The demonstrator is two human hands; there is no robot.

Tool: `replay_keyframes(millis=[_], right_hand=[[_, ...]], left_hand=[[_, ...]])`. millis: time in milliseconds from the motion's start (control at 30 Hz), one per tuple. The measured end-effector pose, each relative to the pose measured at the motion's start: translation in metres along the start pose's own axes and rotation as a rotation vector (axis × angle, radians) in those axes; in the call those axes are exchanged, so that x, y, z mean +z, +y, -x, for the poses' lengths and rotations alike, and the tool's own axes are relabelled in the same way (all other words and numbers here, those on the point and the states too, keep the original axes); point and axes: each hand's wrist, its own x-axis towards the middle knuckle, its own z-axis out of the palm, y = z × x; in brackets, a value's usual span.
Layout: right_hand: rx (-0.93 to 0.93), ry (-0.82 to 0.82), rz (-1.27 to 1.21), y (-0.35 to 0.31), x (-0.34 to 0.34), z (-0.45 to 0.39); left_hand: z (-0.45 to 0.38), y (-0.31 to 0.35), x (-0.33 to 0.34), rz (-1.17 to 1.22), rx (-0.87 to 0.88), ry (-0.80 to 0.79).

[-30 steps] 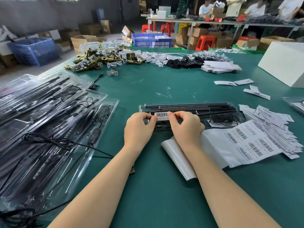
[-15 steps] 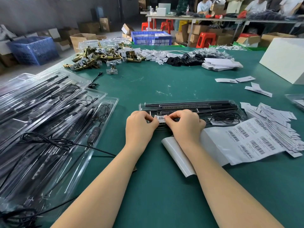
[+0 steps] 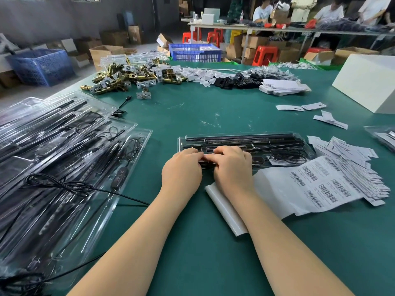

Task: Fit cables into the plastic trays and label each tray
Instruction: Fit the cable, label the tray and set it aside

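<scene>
A clear plastic tray [image 3: 277, 142] with black rods and a coiled black cable lies across the green table in front of me. My left hand [image 3: 181, 169] and my right hand [image 3: 233, 167] sit side by side on its near left part, fingers curled down. Between their fingertips they pinch a white barcode label [image 3: 208, 155] against the tray; only a thin strip of it shows. A sheet of barcode labels [image 3: 316, 189] lies just right of my right wrist.
Several filled clear trays [image 3: 64, 157] are stacked at the left, with a loose black cable [image 3: 64, 184] over them. White paper slips [image 3: 352, 159] pile at the right. Brass hardware [image 3: 128, 77], black parts and a white box [image 3: 367, 82] lie at the far side.
My hands have drawn closer together and lower onto the tray. The label, plainly visible between my fingers before, is now almost covered by them.
</scene>
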Motion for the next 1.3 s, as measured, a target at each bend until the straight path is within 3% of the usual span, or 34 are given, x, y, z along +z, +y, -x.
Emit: replay_keyframes(millis=[167,400,567,733,833,900,967,1067,1200,1300], right_hand=[[0.203,0.037,0.117,0.003,-0.002,0.001],[0.239,0.020,0.005,0.003,0.000,0.005],[0.236,0.046,-0.103,0.005,0.000,0.004],[0.151,0.093,-0.087,0.001,-0.006,0.004],[0.039,0.029,-0.028,0.000,-0.010,0.004],[0.019,0.046,-0.031,-0.001,-0.007,0.004],[0.073,0.171,-0.060,-0.006,-0.005,0.004],[0.231,0.354,-0.032,-0.010,-0.007,0.005],[0.213,0.472,-0.048,-0.008,-0.016,0.005],[0.204,0.607,-0.172,-0.006,-0.022,0.002]], left_hand=[[0.002,-0.002,-0.002,-0.024,-0.100,-0.051],[0.004,-0.006,-0.007,0.067,-0.242,-0.146],[-0.005,-0.009,-0.017,0.649,-0.417,-0.145],[-0.007,-0.010,-0.020,1.244,-0.559,0.130],[-0.011,-0.011,-0.027,1.632,-0.672,0.204],[-0.010,-0.011,-0.031,1.744,-0.716,0.244],[-0.006,-0.006,-0.034,1.755,-0.683,0.292],[0.004,0.009,-0.039,1.599,-0.465,0.350],[0.017,0.025,-0.045,1.402,-0.151,0.434],[0.019,0.029,-0.045,1.465,-0.120,0.377]])
